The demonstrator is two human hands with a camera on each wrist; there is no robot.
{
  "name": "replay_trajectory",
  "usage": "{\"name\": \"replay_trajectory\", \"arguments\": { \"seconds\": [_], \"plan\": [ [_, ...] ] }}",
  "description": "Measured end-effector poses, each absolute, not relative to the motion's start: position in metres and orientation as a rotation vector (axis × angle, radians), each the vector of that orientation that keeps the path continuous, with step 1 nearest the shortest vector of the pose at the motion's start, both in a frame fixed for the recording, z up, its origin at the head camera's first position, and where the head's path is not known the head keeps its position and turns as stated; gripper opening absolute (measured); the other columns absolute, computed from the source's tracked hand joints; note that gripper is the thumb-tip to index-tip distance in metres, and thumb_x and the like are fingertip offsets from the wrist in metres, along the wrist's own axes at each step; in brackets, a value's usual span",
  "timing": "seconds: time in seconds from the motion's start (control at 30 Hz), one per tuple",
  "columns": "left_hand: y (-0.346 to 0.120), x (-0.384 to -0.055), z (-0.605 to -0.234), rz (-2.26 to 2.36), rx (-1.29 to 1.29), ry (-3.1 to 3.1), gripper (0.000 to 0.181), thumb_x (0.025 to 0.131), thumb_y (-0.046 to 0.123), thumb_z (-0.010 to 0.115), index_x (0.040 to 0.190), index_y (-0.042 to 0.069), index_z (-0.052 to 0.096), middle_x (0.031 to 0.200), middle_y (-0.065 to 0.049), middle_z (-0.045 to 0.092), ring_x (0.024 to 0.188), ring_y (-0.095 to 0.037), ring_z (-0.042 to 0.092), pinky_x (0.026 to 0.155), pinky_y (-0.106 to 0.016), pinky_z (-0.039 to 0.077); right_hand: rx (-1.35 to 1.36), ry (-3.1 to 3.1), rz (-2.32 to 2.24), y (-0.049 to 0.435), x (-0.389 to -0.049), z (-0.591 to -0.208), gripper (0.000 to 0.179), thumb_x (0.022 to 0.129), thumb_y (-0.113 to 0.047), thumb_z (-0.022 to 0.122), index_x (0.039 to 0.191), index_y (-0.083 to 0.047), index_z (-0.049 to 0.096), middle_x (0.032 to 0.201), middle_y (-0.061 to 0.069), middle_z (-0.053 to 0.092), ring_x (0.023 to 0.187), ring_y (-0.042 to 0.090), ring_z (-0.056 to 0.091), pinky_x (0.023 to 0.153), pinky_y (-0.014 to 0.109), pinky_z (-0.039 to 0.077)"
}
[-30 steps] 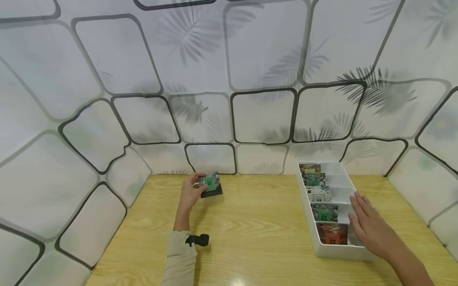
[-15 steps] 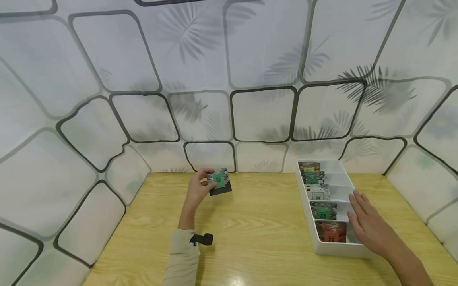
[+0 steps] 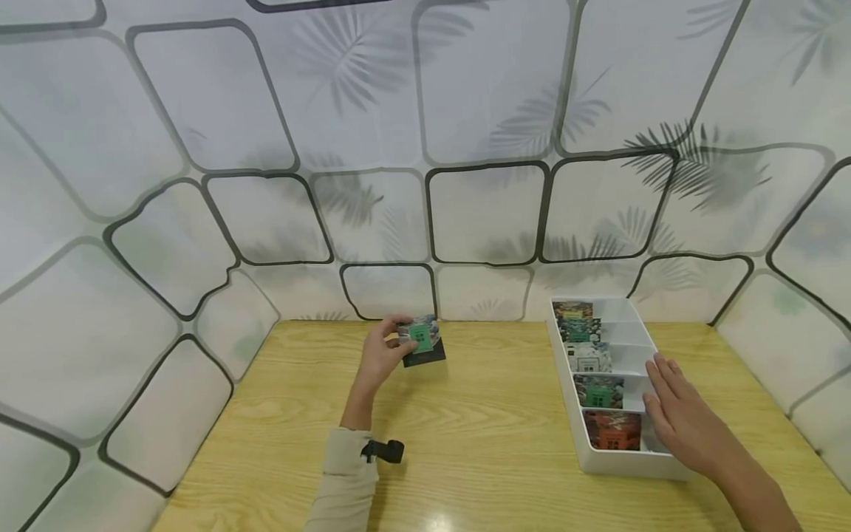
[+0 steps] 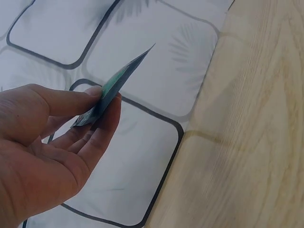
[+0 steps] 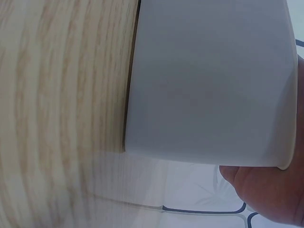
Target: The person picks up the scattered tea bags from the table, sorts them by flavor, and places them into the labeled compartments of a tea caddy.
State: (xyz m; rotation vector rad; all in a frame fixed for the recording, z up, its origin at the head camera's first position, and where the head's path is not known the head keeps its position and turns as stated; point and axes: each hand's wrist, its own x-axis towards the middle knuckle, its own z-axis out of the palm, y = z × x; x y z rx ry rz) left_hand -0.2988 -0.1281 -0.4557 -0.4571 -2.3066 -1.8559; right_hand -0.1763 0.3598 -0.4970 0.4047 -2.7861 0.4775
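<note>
My left hand is raised over the back left of the table, pinching a thin flat sachet between thumb and fingers. The sachet has a green label on a patterned face and a black band along its lower edge. Seen nearly edge-on in the left wrist view, the sachet tapers to a corner. On the right stands a white divided tray, with a patterned sachet or sachets in each visible compartment. Straight fingers of my right hand rest along its right rim; the right wrist view shows mostly the tray's end wall.
Inside the tray are a red sachet at the near end, a green-labelled one behind it, then a whitish one and others farther back. Patterned wall covering rises behind the wooden table.
My left hand has moved a little to the right, carrying the sachet with it. The right hand has stayed on the tray's rim.
</note>
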Motion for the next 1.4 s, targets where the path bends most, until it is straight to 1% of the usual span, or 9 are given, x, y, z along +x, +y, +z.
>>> {"name": "replay_trajectory", "arguments": {
  "seconds": [0.17, 0.27, 0.47, 0.63, 0.83, 1.0, 1.2, 1.3, 1.4],
  "plan": [
    [-0.116, -0.295, -0.453, -1.888, -0.495, -2.285, 0.039, 0.091, -0.012, 0.07, 0.128, -0.004, 0.062, 0.123, -0.027, 0.06, 0.101, -0.039, 0.069, 0.077, -0.034, 0.058, 0.404, -2.801, 0.482, 0.359, -0.176, -0.496, 0.057, 0.111, -0.016, 0.039, 0.153, 0.019, 0.025, 0.16, 0.038, 0.018, 0.155, 0.041, -0.003, 0.123, 0.041, -0.007],
    [-0.109, -0.295, -0.452, -1.891, -0.496, -2.287, 0.039, 0.091, -0.01, 0.071, 0.128, -0.003, 0.063, 0.121, -0.025, 0.061, 0.097, -0.035, 0.07, 0.075, -0.031, 0.057, 0.409, -2.798, 0.481, 0.359, -0.176, -0.496, 0.057, 0.111, -0.016, 0.039, 0.153, 0.019, 0.024, 0.16, 0.038, 0.018, 0.155, 0.04, -0.003, 0.123, 0.04, -0.007],
    [-0.096, -0.294, -0.45, -1.892, -0.517, -2.292, 0.039, 0.091, -0.012, 0.07, 0.128, -0.003, 0.063, 0.125, -0.025, 0.061, 0.103, -0.037, 0.068, 0.075, -0.031, 0.057, 0.422, -2.778, 0.492, 0.36, -0.177, -0.497, 0.056, 0.11, -0.016, 0.039, 0.152, 0.019, 0.025, 0.16, 0.039, 0.019, 0.155, 0.039, -0.003, 0.121, 0.032, -0.011],
    [-0.083, -0.294, -0.451, -1.887, -0.552, -2.271, 0.038, 0.091, -0.014, 0.069, 0.127, -0.003, 0.063, 0.126, -0.025, 0.06, 0.103, -0.038, 0.067, 0.074, -0.031, 0.056, 0.415, -2.786, 0.498, 0.359, -0.178, -0.497, 0.057, 0.111, -0.017, 0.039, 0.153, 0.018, 0.024, 0.161, 0.037, 0.017, 0.155, 0.038, -0.004, 0.122, 0.034, -0.01],
    [-0.066, -0.291, -0.452, -1.834, -0.607, -2.312, 0.037, 0.091, -0.014, 0.068, 0.125, 0.0, 0.064, 0.123, -0.022, 0.062, 0.097, -0.034, 0.067, 0.073, -0.029, 0.056, 0.398, -2.787, 0.487, 0.361, -0.177, -0.499, 0.058, 0.111, -0.019, 0.038, 0.155, 0.016, 0.023, 0.163, 0.035, 0.015, 0.156, 0.038, -0.002, 0.123, 0.039, -0.007],
    [-0.055, -0.29, -0.454, -1.789, -0.646, -2.351, 0.037, 0.09, -0.013, 0.07, 0.124, 0.002, 0.065, 0.125, -0.019, 0.064, 0.093, -0.03, 0.068, 0.07, -0.027, 0.055, 0.389, -2.795, 0.492, 0.362, -0.177, -0.498, 0.058, 0.111, -0.019, 0.038, 0.154, 0.017, 0.023, 0.163, 0.035, 0.015, 0.155, 0.039, -0.003, 0.122, 0.034, -0.01],
    [-0.047, -0.289, -0.456, -1.763, -0.709, -2.312, 0.036, 0.089, -0.014, 0.071, 0.123, -0.002, 0.065, 0.124, -0.02, 0.063, 0.101, -0.034, 0.066, 0.074, -0.033, 0.058, 0.381, -2.827, 0.489, 0.361, -0.177, -0.495, 0.058, 0.111, -0.019, 0.037, 0.154, 0.017, 0.022, 0.162, 0.037, 0.014, 0.154, 0.044, 0.0, 0.123, 0.041, -0.007],
    [-0.043, -0.288, -0.455, -1.772, -0.717, -2.295, 0.035, 0.089, -0.013, 0.071, 0.122, -0.004, 0.065, 0.123, -0.021, 0.062, 0.106, -0.035, 0.064, 0.078, -0.034, 0.058, 0.384, -2.83, 0.48, 0.36, -0.176, -0.494, 0.058, 0.111, -0.018, 0.037, 0.154, 0.018, 0.023, 0.162, 0.037, 0.015, 0.154, 0.044, 0.0, 0.123, 0.038, -0.009],
    [-0.039, -0.286, -0.454, -1.797, -0.712, -2.295, 0.035, 0.089, -0.013, 0.072, 0.122, -0.003, 0.065, 0.124, -0.019, 0.061, 0.107, -0.033, 0.063, 0.078, -0.031, 0.058, 0.389, -2.827, 0.469, 0.358, -0.175, -0.493, 0.058, 0.111, -0.018, 0.038, 0.153, 0.018, 0.023, 0.161, 0.038, 0.016, 0.154, 0.044, 0.001, 0.122, 0.035, -0.01]
  ]
}}
